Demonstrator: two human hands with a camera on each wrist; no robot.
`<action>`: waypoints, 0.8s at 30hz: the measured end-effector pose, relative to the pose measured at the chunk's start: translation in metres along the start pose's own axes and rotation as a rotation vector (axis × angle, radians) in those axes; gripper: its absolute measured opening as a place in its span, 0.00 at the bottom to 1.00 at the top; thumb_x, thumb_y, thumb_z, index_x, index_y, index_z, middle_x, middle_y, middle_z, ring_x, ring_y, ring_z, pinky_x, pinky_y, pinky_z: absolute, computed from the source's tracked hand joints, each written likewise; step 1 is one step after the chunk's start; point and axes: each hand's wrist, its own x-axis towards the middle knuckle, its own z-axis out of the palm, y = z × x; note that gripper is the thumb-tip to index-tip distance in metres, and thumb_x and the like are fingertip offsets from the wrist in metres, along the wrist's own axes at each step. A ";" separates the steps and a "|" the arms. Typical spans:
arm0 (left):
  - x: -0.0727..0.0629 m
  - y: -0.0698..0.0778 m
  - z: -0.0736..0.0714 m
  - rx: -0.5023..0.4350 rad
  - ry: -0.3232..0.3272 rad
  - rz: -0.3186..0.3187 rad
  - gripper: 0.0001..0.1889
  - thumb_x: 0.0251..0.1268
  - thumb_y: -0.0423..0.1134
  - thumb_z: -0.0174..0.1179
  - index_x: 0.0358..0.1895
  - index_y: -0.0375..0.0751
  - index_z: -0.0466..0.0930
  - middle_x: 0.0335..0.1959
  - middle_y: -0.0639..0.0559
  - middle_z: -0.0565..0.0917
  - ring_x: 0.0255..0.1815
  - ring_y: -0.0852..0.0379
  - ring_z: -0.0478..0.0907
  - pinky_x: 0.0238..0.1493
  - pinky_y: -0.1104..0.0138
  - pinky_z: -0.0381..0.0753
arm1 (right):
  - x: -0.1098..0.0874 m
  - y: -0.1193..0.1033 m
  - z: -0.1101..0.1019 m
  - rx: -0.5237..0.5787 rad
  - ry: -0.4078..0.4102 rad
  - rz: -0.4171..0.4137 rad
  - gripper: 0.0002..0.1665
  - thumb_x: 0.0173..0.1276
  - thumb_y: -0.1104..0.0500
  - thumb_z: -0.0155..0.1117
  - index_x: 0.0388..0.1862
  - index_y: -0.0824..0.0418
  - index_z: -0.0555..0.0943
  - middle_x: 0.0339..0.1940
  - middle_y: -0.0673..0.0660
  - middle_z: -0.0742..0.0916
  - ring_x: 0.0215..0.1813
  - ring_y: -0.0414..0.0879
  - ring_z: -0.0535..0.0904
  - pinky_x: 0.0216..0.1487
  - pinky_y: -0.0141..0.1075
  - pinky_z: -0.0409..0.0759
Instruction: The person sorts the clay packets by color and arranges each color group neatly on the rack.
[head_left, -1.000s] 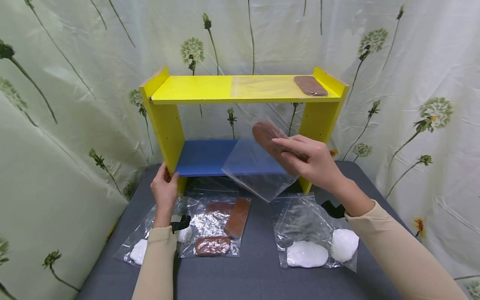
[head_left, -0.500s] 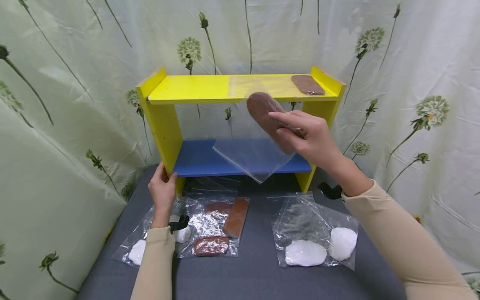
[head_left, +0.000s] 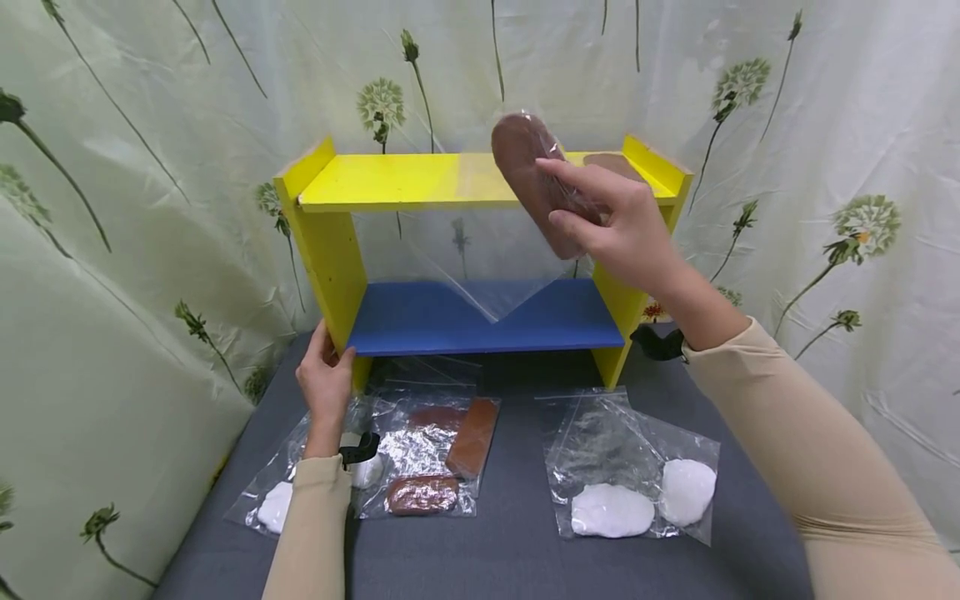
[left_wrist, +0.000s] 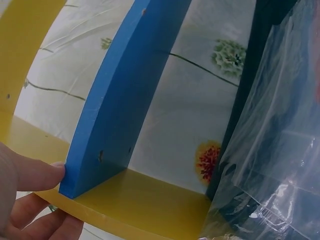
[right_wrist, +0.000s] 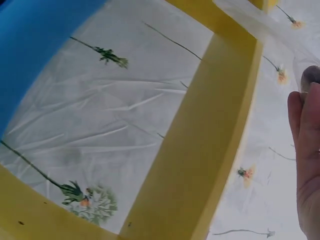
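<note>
My right hand (head_left: pixel 626 217) pinches a rounded brown slab (head_left: pixel 517 154) inside a clear zip bag, held tilted in front of the top board of a small shelf unit (head_left: pixel 390 179). The loose end of the bag hangs down over the unit's opening. In the right wrist view only part of the right hand (right_wrist: pixel 309 145) shows at the right edge. My left hand (head_left: pixel 326 383) grips the unit's left side panel low down. In the left wrist view, its thumb (left_wrist: pixel 37 172) lies against the blue board (left_wrist: pixel 107 110), with the fingers behind the yellow panel.
Another bagged brown slab (head_left: pixel 609 162) lies at the top board's right end, partly hidden by my hand. On the grey tabletop (head_left: pixel 517 517), bagged brown pieces (head_left: pixel 422 494) lie left of centre. Bagged white lumps (head_left: pixel 612 510) lie right; others are near my left arm. A flowered curtain hangs behind.
My right hand has risen with the bagged brown slab from the unit's opening to the height of the top board. My left hand has stayed on the side panel.
</note>
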 end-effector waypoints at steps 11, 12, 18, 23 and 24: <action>-0.001 0.000 -0.002 0.015 0.004 -0.002 0.35 0.64 0.28 0.68 0.71 0.66 0.73 0.61 0.48 0.82 0.59 0.50 0.81 0.56 0.53 0.81 | 0.038 -0.002 -0.010 0.231 -0.042 0.198 0.37 0.71 0.70 0.62 0.77 0.54 0.69 0.75 0.51 0.72 0.52 0.53 0.83 0.28 0.29 0.74; -0.001 0.000 -0.003 0.015 0.003 -0.001 0.35 0.64 0.28 0.67 0.71 0.66 0.73 0.62 0.48 0.82 0.59 0.50 0.81 0.56 0.53 0.81 | 0.042 0.000 -0.011 0.277 -0.036 0.212 0.37 0.70 0.71 0.63 0.77 0.54 0.69 0.75 0.52 0.71 0.55 0.55 0.82 0.30 0.28 0.78; 0.000 -0.001 -0.003 0.021 0.001 -0.002 0.35 0.64 0.28 0.67 0.71 0.64 0.73 0.61 0.47 0.83 0.58 0.50 0.81 0.56 0.52 0.81 | 0.061 0.021 -0.011 0.468 0.020 0.314 0.41 0.66 0.72 0.66 0.76 0.51 0.69 0.73 0.59 0.71 0.63 0.59 0.78 0.38 0.39 0.87; 0.001 -0.002 -0.002 0.031 -0.002 -0.016 0.35 0.64 0.28 0.68 0.71 0.64 0.73 0.60 0.47 0.83 0.57 0.50 0.82 0.55 0.53 0.81 | 0.072 0.046 -0.010 0.509 0.065 0.456 0.42 0.65 0.70 0.68 0.76 0.47 0.70 0.76 0.59 0.68 0.65 0.61 0.76 0.37 0.41 0.86; 0.002 -0.002 -0.002 0.030 -0.002 -0.017 0.36 0.64 0.27 0.68 0.71 0.63 0.73 0.60 0.47 0.83 0.57 0.50 0.82 0.55 0.53 0.81 | 0.073 0.050 -0.009 0.512 0.069 0.488 0.42 0.65 0.70 0.68 0.76 0.47 0.70 0.77 0.59 0.66 0.64 0.62 0.76 0.38 0.42 0.86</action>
